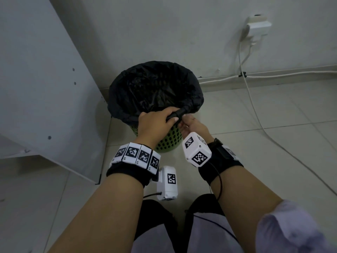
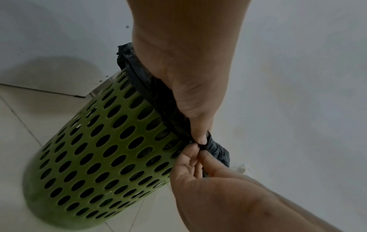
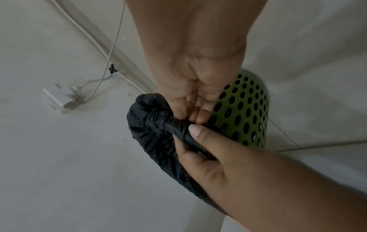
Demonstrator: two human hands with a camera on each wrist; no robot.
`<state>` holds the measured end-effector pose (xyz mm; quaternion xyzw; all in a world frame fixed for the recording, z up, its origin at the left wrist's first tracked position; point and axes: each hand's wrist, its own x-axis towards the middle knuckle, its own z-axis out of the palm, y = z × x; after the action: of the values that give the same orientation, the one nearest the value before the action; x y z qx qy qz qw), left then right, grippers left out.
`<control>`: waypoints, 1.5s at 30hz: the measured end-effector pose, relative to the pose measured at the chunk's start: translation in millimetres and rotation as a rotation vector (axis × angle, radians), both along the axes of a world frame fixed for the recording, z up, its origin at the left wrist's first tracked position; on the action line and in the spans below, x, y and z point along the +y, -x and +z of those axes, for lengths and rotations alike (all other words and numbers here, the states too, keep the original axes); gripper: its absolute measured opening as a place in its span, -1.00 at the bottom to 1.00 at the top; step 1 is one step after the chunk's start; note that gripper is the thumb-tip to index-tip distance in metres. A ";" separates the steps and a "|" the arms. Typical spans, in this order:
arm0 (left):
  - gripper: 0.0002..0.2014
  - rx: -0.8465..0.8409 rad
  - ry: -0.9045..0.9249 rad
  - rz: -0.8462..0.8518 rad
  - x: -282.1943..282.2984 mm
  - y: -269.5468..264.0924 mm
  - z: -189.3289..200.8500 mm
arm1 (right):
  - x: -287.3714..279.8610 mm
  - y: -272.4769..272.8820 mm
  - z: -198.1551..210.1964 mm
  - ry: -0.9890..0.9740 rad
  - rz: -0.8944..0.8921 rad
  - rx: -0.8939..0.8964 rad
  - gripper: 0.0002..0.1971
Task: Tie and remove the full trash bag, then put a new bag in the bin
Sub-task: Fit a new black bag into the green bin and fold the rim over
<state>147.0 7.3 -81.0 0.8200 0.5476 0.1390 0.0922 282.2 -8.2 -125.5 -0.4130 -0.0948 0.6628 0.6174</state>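
Note:
A green perforated bin (image 1: 169, 141) stands on the tiled floor with a black trash bag (image 1: 155, 88) lining it and folded over its rim. At the near rim a piece of the bag is gathered into a tight twist (image 1: 179, 113). My left hand (image 1: 164, 118) grips this twist from above, fingers curled round it and thumb on top. My right hand (image 1: 186, 122) comes up from the right, palm up, and pinches the end of the twist (image 3: 174, 125) between thumb and fingers. In the left wrist view the bin (image 2: 89, 149) shows below both hands.
A white cabinet panel (image 1: 45, 88) stands close to the bin's left. On the back wall at the right a plug adapter (image 1: 257, 26) hangs, and its white cables (image 1: 255, 106) trail over the floor tiles. My knees are at the bottom edge.

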 end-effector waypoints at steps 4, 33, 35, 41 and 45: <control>-0.68 0.009 -0.003 -0.001 0.8 1.1 -0.9 | -2.2 3.2 13.3 -0.016 -0.059 0.181 -0.73; -0.52 -0.075 0.117 -0.144 0.2 13.0 9.3 | -33.8 -7.9 25.9 0.205 0.063 0.006 -0.29; -0.52 -0.047 0.106 -0.162 0.4 6.6 6.6 | -29.5 -16.6 30.6 0.074 -0.014 0.080 -0.50; -0.51 0.003 0.066 -0.118 1.9 21.8 4.5 | -16.8 -9.6 34.3 -0.062 -0.024 -0.013 -0.66; -0.53 -0.065 0.059 -0.057 -6.0 36.1 3.9 | -19.9 -0.6 11.1 -0.010 -0.066 0.089 -0.72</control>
<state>111.0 1.3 -77.0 0.8273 0.5244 0.1468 0.1382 282.8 -28.1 -114.5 -0.3830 -0.0570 0.6592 0.6446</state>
